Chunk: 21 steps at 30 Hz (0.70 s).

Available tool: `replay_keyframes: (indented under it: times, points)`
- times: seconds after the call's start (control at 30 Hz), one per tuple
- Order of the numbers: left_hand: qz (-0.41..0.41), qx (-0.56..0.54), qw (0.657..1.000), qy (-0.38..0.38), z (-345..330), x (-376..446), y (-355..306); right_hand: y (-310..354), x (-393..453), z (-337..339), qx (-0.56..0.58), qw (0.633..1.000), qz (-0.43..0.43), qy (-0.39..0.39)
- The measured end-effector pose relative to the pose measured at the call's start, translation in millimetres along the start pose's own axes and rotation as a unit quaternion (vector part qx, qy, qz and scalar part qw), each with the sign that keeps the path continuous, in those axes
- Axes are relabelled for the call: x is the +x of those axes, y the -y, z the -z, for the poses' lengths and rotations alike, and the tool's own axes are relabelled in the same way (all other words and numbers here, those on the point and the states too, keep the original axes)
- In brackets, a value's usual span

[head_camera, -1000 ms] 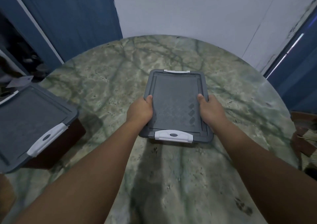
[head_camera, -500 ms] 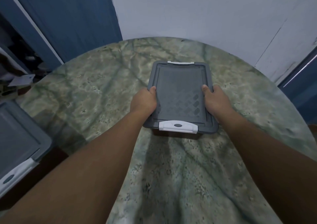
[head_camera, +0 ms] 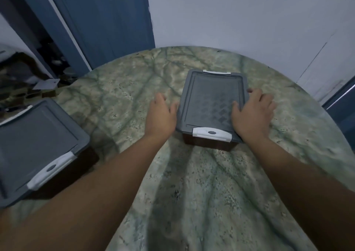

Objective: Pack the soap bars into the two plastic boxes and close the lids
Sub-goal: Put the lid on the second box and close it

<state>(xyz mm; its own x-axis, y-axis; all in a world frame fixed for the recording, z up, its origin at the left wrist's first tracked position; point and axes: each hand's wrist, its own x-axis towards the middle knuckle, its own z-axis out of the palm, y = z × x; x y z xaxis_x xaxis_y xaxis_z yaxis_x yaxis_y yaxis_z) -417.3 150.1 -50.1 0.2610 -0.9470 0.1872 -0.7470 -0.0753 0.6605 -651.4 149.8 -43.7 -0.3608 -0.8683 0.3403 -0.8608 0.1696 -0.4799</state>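
A: Far left first. What is seen?

B: A plastic box (head_camera: pixel 38 145) with a grey lid (head_camera: pixel 34 141) is seen at the table's left edge, partly cut off by the frame. The lid is down, and a white latch (head_camera: pixel 51 171) is seen on its near end. Behind it, dark clutter and a blue door (head_camera: pixel 107 20) are seen, too blurred to be named further.

A: Table?

B: A round table (head_camera: pixel 192 193) with a green marbled top is seen, set against a pale wall (head_camera: pixel 249 20).

A: Left hand?

B: The left hand (head_camera: pixel 160 115) is seen just beside the left side of the second plastic box (head_camera: pixel 213 112), fingers relaxed and loosely spread, nothing held. Whether the box's edge is touched cannot be told.

A: The second box?

B: It is placed right of the table's centre. Its grey lid (head_camera: pixel 213 104) is seated flat, with a diamond pattern moulded into it. A white latch (head_camera: pixel 211 134) is seen at the near end and another white latch (head_camera: pixel 217 72) at the far end. A dark brownish wall is seen under the lid at the front.

A: Soap bars?

B: The inside of both boxes is hidden by the lids.

A: Right hand?

B: The right hand (head_camera: pixel 253 114) is laid over the right edge of the second box's lid, fingers spread and fairly straight, thumb on the lid surface. Nothing is gripped; the motion blur is noted.
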Motion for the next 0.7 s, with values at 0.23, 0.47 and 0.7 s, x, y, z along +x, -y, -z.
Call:
replay_keyframes:
  times: [0.23,0.47,0.7]
  points:
    - [-0.001,0.008,0.999,-0.054,103,-46,62,107,-75,-10,0.158,0.977,0.132,0.058]
    - [0.061,0.13,0.979,-0.146,206,-97,157,219,-164,-58,0.249,0.914,0.118,0.297]
    - [0.343,0.111,0.913,-0.191,248,-115,230,288,-192,-96,0.216,0.879,0.1,0.413]
